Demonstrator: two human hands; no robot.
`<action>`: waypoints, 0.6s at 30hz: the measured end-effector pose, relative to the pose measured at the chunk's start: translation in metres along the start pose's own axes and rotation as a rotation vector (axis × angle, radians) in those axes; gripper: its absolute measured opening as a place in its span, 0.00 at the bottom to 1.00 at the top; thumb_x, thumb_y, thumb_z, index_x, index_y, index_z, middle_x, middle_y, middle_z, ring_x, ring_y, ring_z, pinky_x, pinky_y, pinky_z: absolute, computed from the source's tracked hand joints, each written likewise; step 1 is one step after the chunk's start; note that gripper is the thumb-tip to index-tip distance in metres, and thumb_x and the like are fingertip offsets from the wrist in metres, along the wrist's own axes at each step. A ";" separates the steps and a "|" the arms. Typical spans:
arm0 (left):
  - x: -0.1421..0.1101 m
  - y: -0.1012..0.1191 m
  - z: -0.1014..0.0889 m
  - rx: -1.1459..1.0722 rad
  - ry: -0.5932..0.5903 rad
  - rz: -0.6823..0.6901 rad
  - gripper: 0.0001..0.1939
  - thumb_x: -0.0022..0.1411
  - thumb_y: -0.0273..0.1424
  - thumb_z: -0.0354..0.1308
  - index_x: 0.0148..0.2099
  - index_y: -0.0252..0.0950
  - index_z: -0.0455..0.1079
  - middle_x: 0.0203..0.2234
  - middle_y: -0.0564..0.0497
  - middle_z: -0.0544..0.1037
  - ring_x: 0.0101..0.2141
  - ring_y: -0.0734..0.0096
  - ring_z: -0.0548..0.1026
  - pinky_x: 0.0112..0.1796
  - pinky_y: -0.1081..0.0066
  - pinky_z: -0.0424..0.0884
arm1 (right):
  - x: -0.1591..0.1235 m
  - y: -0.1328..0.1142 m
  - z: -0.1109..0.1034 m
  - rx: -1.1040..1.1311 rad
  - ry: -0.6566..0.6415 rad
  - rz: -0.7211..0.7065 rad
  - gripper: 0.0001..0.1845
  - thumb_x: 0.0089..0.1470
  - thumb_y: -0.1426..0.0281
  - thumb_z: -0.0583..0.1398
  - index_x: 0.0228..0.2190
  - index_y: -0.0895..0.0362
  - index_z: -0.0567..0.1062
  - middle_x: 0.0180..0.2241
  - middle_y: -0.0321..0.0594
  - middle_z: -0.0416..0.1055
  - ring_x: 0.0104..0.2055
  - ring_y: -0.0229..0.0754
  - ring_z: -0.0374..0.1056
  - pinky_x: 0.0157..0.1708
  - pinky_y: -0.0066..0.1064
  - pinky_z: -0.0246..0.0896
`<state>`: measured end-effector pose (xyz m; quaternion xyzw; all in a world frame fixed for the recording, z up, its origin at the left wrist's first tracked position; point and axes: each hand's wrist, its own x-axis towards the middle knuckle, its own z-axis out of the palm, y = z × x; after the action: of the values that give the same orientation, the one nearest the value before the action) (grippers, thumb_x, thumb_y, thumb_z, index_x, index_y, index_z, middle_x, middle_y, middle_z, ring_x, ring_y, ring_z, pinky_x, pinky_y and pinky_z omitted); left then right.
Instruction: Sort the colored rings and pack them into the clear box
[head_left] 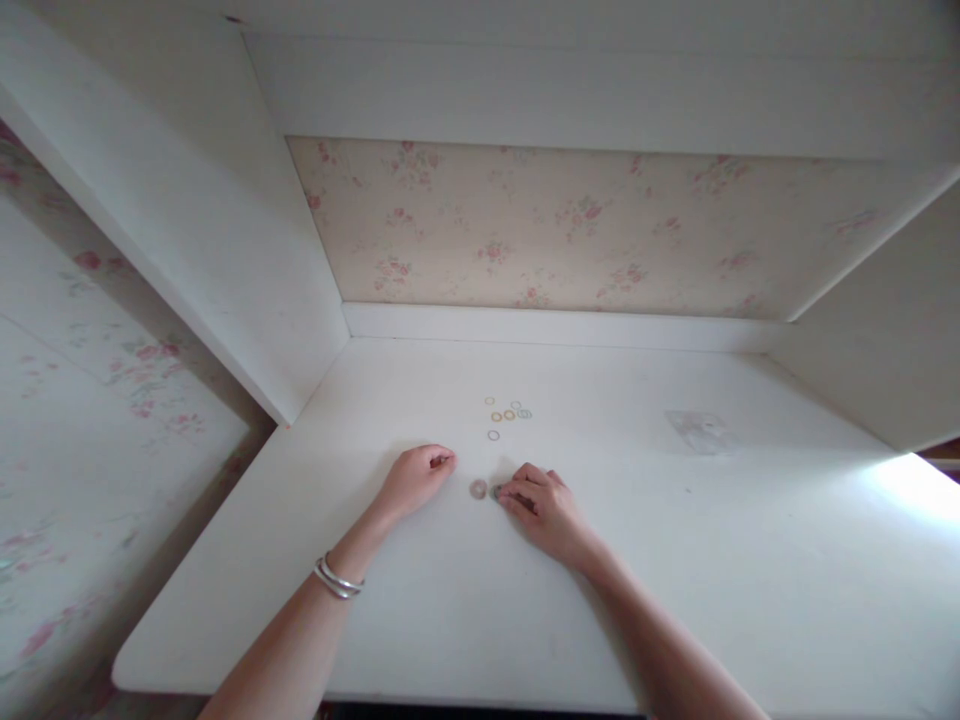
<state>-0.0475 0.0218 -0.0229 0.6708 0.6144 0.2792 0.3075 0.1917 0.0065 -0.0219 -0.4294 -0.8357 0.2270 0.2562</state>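
My left hand rests on the white tabletop, fingers curled and thumb against the forefinger; whatever is inside them, if anything, is hidden. My right hand pinches the right edge of a small grey-green ring, which lies at the fingertips and is partly covered. Between the two hands, just left of that ring, lies a pinkish ring. Farther back is a loose group of several thin rings, among them a gold-coloured ring and a silvery ring nearest to the hands.
A clear plastic bag lies flat on the right part of the white tabletop. White side panels and a low back ledge enclose the desk, with floral wallpaper behind. A tiny dark speck sits near the bag.
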 end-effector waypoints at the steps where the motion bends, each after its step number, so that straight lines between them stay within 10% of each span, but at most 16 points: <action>1: 0.000 0.000 -0.001 -0.003 0.001 -0.005 0.16 0.58 0.40 0.49 0.38 0.38 0.75 0.34 0.51 0.79 0.36 0.66 0.75 0.37 0.72 0.68 | 0.000 0.001 0.000 0.028 0.016 0.006 0.10 0.58 0.64 0.55 0.32 0.50 0.76 0.32 0.35 0.69 0.31 0.35 0.64 0.37 0.31 0.56; 11: 0.014 0.034 0.010 0.018 -0.059 0.074 0.16 0.60 0.38 0.49 0.40 0.37 0.74 0.35 0.49 0.79 0.37 0.66 0.75 0.40 0.71 0.68 | 0.005 0.012 -0.012 0.343 0.406 0.286 0.13 0.53 0.60 0.57 0.28 0.55 0.77 0.29 0.39 0.68 0.26 0.37 0.61 0.27 0.30 0.57; 18: 0.047 0.050 0.028 0.305 -0.037 0.199 0.12 0.59 0.36 0.53 0.42 0.40 0.73 0.39 0.49 0.77 0.36 0.67 0.74 0.39 0.71 0.66 | 0.008 0.025 -0.015 0.362 0.448 0.359 0.13 0.52 0.61 0.57 0.27 0.55 0.77 0.27 0.38 0.68 0.27 0.38 0.62 0.28 0.30 0.58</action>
<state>0.0107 0.0637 -0.0032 0.7721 0.5746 0.1995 0.1841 0.2125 0.0287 -0.0241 -0.5563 -0.6158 0.3132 0.4617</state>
